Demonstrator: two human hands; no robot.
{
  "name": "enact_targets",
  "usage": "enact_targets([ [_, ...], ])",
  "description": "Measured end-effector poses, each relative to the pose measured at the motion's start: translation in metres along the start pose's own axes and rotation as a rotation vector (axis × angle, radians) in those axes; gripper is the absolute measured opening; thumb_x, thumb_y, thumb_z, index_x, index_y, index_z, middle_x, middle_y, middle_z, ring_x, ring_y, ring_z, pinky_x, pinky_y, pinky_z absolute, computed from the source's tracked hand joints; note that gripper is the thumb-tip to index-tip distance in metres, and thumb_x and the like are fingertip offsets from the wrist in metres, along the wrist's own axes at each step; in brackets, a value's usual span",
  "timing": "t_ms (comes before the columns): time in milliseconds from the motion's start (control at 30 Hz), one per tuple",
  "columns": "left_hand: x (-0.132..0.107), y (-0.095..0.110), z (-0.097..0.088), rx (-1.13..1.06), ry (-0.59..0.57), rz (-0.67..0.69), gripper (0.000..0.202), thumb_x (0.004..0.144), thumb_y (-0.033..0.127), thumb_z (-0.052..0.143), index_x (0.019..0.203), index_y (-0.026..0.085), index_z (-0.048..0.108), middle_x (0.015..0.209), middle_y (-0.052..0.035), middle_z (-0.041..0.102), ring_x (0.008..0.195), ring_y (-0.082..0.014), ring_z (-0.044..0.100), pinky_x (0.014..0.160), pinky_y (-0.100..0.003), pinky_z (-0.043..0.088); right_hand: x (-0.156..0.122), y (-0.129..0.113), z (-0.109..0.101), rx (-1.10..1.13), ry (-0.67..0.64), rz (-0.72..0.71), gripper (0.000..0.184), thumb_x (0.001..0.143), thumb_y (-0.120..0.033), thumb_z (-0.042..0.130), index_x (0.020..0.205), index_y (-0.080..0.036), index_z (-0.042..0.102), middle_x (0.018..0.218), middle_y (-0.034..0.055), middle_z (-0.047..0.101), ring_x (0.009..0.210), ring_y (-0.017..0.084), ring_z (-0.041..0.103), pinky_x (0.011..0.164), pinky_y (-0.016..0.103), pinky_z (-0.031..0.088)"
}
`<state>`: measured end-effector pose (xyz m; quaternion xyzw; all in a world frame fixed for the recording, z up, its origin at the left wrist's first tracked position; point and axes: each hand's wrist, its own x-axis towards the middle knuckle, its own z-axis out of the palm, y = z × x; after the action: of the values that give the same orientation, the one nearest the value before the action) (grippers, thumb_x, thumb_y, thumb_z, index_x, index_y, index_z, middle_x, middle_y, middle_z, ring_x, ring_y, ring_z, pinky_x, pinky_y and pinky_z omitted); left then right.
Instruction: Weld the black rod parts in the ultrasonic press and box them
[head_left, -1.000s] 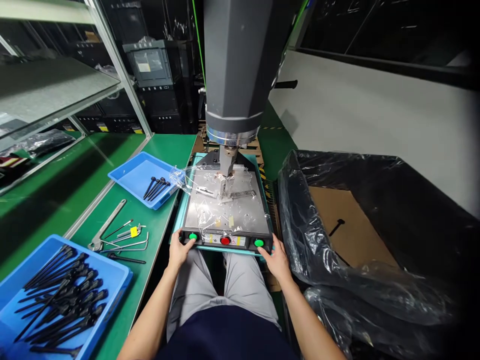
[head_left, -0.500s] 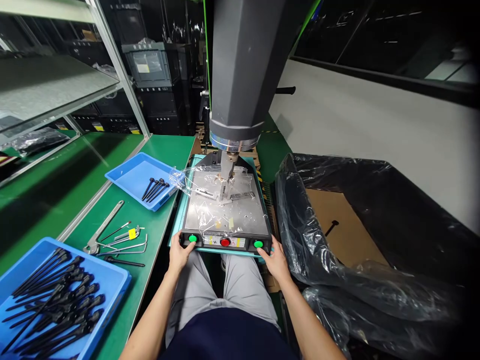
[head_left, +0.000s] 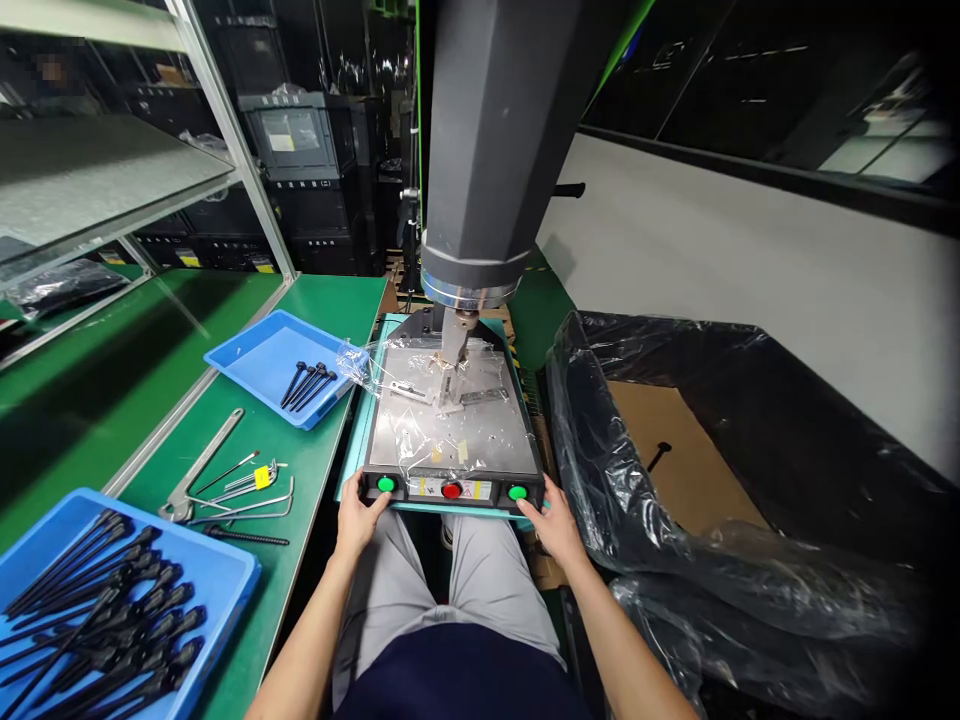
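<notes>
Only viewpoint shifts; left hand point(head_left: 358, 522), right hand point(head_left: 558, 526) grip control panel point(head_left: 475, 490), thumbs at green buttons point(head_left: 385, 484); black rods point(head_left: 112, 598) in tray point(head_left: 238, 578) (apparently much left).

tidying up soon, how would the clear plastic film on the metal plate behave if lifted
The clear plastic film is probably floppy, given its loose wrinkles. It looks thin and see-through, so likely light. Its glossy shine suggests it may slip.

black crate point(head_left: 311, 210): white characters ending "(二)" | panel label point(head_left: 474, 490): red triangle
</notes>
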<state>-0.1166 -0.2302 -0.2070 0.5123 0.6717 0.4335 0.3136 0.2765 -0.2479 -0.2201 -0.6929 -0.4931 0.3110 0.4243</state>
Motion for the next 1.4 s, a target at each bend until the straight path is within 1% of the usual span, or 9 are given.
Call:
enact_targets([
  [167, 0.006, 0.012, -0.011, -0.165, -0.006, -0.118, 0.068, 0.069, 0.045, 0.079, 0.126, 0.015, 0.058, 0.13, -0.0166, 0.059, 0.121, -0.029, 0.058, 0.106, -0.045, 0.044, 0.017, -0.019, -0.013, 0.098, 0.022, 0.093, 0.083, 0.068, -0.063, 0.067, 0.133, -0.014, 0.05, 0.135, 0.0231, 0.053, 0.124, 0.037, 0.054, 0.097, 0.052, 0.049],
  [367, 0.032, 0.05, -0.023, -0.199, 0.083, -0.027, 0.053, 0.079, 0.045, 0.071, 0.122, 0.016, 0.059, 0.126, -0.0154, 0.063, 0.119, -0.026, 0.06, 0.104, -0.043, 0.046, 0.064, -0.082, -0.022, 0.057, 0.186, -0.216, 0.063, 0.079, -0.056, 0.065, 0.127, -0.015, 0.056, 0.129, 0.0207, 0.06, 0.118, 0.032, 0.059, 0.099, 0.051, 0.049],
  [467, 0.054, 0.075, -0.019, -0.152, 0.037, 0.032, 0.052, 0.082, 0.043, 0.068, 0.124, 0.015, 0.057, 0.126, -0.0165, 0.063, 0.119, -0.0262, 0.059, 0.102, -0.042, 0.046, 0.095, -0.112, -0.014, 0.017, 0.112, -0.292, 0.061, 0.08, -0.052, 0.065, 0.129, -0.017, 0.055, 0.13, 0.0187, 0.061, 0.12, 0.032, 0.058, 0.099, 0.052, 0.048],
  [633, 0.094, 0.101, 0.003, -0.031, -0.026, 0.017, 0.076, 0.076, 0.044, 0.074, 0.141, 0.016, 0.044, 0.132, -0.0188, 0.06, 0.12, -0.0285, 0.058, 0.102, -0.044, 0.043, 0.14, -0.139, 0.014, 0.014, -0.062, -0.243, 0.066, 0.075, -0.04, 0.07, 0.135, -0.019, 0.051, 0.134, 0.0167, 0.059, 0.121, 0.032, 0.057, 0.099, 0.051, 0.046],
  [800, 0.114, 0.114, 0.023, -0.16, -0.122, 0.009, 0.088, 0.075, 0.038, 0.074, 0.148, 0.011, 0.032, 0.104, -0.0111, 0.07, 0.096, -0.0205, 0.066, 0.096, -0.038, 0.046, 0.152, -0.151, 0.03, 0.257, -0.218, -0.046, 0.041, 0.063, -0.029, 0.078, 0.102, -0.02, 0.068, 0.084, 0.0051, 0.072, 0.091, 0.026, 0.068, 0.086, 0.042, 0.052],
  [933, 0.111, 0.117, 0.021, -0.198, -0.085, 0.029, 0.073, 0.077, 0.034, 0.069, 0.141, 0.009, 0.043, 0.084, -0.004, 0.068, 0.082, -0.0179, 0.066, 0.092, -0.037, 0.048, 0.135, -0.162, 0.022, 0.375, -0.309, 0.02, 0.026, 0.064, -0.038, 0.078, 0.077, -0.019, 0.065, 0.066, -0.0001, 0.062, 0.06, 0.019, 0.065, 0.056, 0.03, 0.052],
  [1100, 0.084, 0.109, 0.012, -0.056, 0.062, -0.084, 0.059, 0.073, 0.032, 0.075, 0.126, 0.014, 0.057, 0.12, -0.0163, 0.065, 0.114, -0.0274, 0.061, 0.104, -0.043, 0.043, 0.079, -0.18, 0.002, 0.595, -0.351, 0.141, 0.038, 0.066, -0.049, 0.079, 0.082, -0.02, 0.058, 0.062, -0.004, 0.056, 0.05, 0.013, 0.058, 0.038, 0.02, 0.04],
  [1233, 0.045, 0.102, 0.008, -0.189, 0.043, -0.099, 0.057, 0.076, 0.038, 0.074, 0.126, 0.015, 0.056, 0.128, -0.018, 0.062, 0.119, -0.0265, 0.06, 0.104, -0.042, 0.044, 0.024, -0.19, -0.004, 0.992, -0.433, 0.379, 0.04, 0.063, -0.037, 0.087, 0.085, -0.021, 0.057, 0.065, -0.0066, 0.056, 0.049, 0.008, 0.055, 0.036, 0.014, 0.037],
  [1400, -0.021, 0.087, 0.007, -0.37, -0.156, -0.228, 0.055, 0.075, 0.059, 0.068, 0.108, 0.015, 0.064, 0.104, -0.0116, 0.07, 0.087, -0.0199, 0.068, 0.078, -0.033, 0.054, -0.028, -0.186, -0.003, 1.29, -0.469, 0.57, 0.037, 0.064, -0.029, 0.09, 0.085, -0.022, 0.061, 0.063, -0.0086, 0.053, 0.047, 0.003, 0.049, 0.035, 0.009, 0.034],
])
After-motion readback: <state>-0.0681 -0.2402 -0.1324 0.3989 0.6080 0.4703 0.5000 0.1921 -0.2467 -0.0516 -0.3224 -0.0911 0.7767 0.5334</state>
